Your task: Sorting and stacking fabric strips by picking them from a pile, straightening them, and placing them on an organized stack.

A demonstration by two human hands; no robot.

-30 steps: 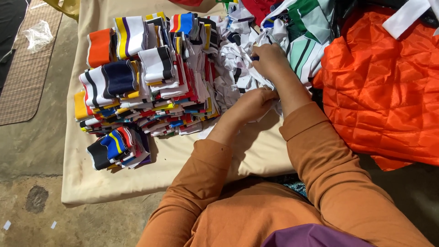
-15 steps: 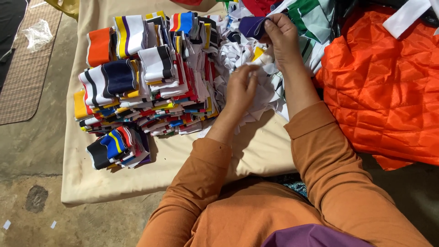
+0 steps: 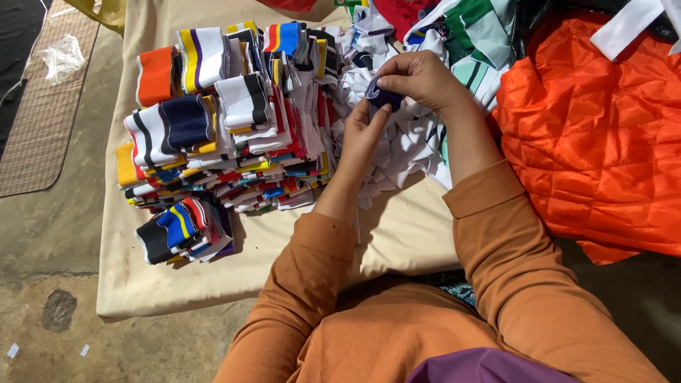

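My right hand (image 3: pixel 424 79) pinches a small dark blue knit piece (image 3: pixel 384 96) above a loose heap of mostly white fabric pieces (image 3: pixel 404 142). My left hand (image 3: pixel 363 132) reaches up from below and touches the same blue piece with its fingertips. To the left lie rows of folded striped knit bands (image 3: pixel 227 120) in many colours, stacked on a beige cloth (image 3: pixel 284 241). Both arms wear orange sleeves.
A crumpled orange quilted fabric (image 3: pixel 596 142) fills the right side. Green and white garments (image 3: pixel 475 42) lie at the top. A small separate stack of bands (image 3: pixel 184 230) sits at the near left. A woven mat (image 3: pixel 42 128) and a plastic scrap (image 3: pixel 62 57) lie on the concrete floor.
My right hand has brought the dark blue piece down from the top of the heap toward the middle. My left hand has risen from the heap to meet it.
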